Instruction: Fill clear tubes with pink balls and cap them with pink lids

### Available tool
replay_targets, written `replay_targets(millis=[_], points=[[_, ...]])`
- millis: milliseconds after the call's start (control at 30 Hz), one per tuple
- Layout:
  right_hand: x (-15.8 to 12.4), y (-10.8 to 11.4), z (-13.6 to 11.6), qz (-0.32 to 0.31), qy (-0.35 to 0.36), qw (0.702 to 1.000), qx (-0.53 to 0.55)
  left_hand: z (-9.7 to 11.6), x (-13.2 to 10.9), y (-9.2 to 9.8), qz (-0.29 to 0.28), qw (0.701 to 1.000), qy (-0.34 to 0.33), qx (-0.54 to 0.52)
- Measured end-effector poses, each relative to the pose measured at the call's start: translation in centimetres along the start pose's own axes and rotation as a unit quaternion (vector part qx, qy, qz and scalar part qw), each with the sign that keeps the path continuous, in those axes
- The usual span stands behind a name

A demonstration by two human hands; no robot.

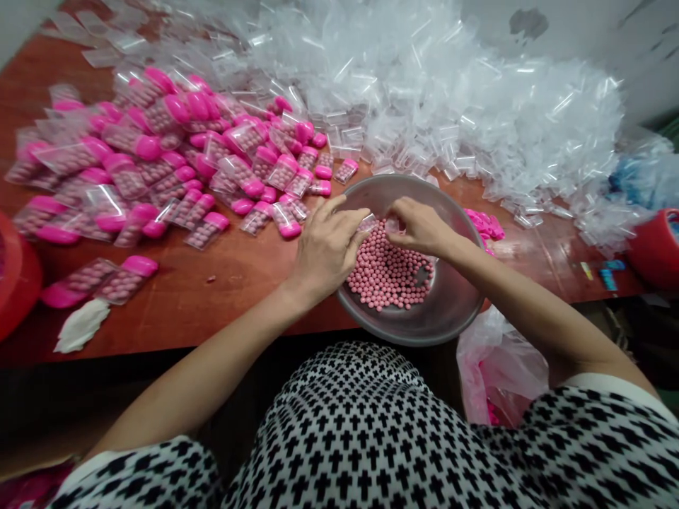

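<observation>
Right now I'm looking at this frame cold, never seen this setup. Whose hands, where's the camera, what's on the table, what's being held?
There is no machine here: a person works with two bare hands. The single picture comes from a camera on that person's head, looking forward and down, so the arms enter from the bottom.

Both hands meet over a metal bowl at the edge of a brown table. The bowl holds a heap of small pink beads. The left hand and right hand together pinch a tiny clear bag just above the beads.

To the left lie many filled bags with pink caps. Behind the bowl is a big pile of empty clear bags. A red container sits at the right edge, and a pink plastic bag hangs below the table.
</observation>
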State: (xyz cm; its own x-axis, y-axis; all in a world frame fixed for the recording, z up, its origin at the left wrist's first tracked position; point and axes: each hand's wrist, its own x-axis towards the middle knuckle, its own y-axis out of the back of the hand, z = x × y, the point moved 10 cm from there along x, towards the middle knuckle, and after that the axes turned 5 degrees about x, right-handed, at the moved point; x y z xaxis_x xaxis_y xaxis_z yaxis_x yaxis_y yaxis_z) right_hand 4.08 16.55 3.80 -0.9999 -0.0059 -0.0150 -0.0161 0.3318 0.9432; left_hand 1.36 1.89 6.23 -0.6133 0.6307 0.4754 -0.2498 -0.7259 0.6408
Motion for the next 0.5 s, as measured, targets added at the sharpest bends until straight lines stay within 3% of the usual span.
replay_targets(millis=[33,100,167,200,267,400,467,500], points=[[-0.4,1.1,0.7,0.042,-0.036,0.992,0.111,0.5,0.2,-0.1,-0.008,1.000,-0.007,-0.008],[-1.5,1.9,1.6,0.088,-0.094,0.932,0.338,1.5,0.6,-0.4,-0.029,0.998,-0.010,-0.051],[-2.8,1.3,1.3,0.085,-0.121,0.861,0.487,1.9,1.0,-0.6,-0.036,0.993,0.011,-0.111],[-3.4,1.0,0.9,0.078,-0.124,0.843,0.518,1.9,1.1,-0.7,-0.036,0.988,0.031,-0.145],[-4.7,1.3,-0.1,0.086,-0.105,0.861,0.490,1.6,1.1,-1.5,-0.055,0.967,0.082,-0.234],[-7.0,4.0,-2.9,0.136,0.022,0.969,0.204,1.0,-0.1,-5.0,-0.149,0.880,0.202,-0.403],[-7.7,4.0,-4.2,0.104,0.075,0.989,0.071,1.1,-0.7,-6.3,-0.184,0.858,0.232,-0.420],[-8.0,3.6,-4.4,0.074,0.084,0.994,0.016,1.3,-0.8,-6.5,-0.194,0.862,0.226,-0.410]])
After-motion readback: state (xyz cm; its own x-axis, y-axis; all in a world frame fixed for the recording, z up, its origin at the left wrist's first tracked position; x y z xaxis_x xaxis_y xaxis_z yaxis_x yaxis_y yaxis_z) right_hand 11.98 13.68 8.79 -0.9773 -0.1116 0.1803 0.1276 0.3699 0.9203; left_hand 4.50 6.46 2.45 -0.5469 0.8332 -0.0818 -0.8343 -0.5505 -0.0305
